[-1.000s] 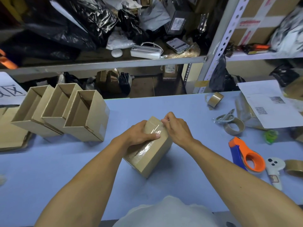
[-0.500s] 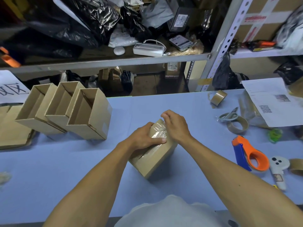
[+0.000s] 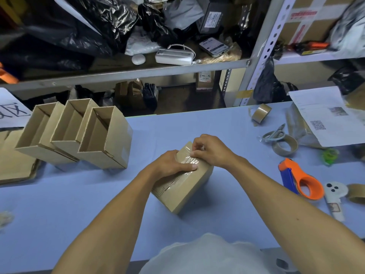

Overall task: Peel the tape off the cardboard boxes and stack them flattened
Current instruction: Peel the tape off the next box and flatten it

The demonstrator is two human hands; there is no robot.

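A small closed cardboard box (image 3: 187, 192) lies tilted on the blue table (image 3: 69, 204), with clear tape (image 3: 186, 159) along its top seam. My left hand (image 3: 171, 165) grips the box from the left, fingers curled over the taped top. At the box's far end my right hand (image 3: 211, 150) pinches the wrinkled end of the tape. Three open cardboard boxes (image 3: 83, 133) stand in a row at the left. Flattened cardboard (image 3: 13, 167) lies at the far left edge.
An orange and blue tape dispenser (image 3: 300, 179), tape rolls (image 3: 284, 145), scissors (image 3: 273, 133) and printed sheets (image 3: 325, 117) sit on the right. A cluttered metal shelf (image 3: 138, 70) runs along the back. A white controller (image 3: 333, 196) lies near the dispenser.
The right hand has shifted its fingers on the tape at the box's far end, and the tape there has become wrinkled and slightly lifted. The left hand keeps its grip.
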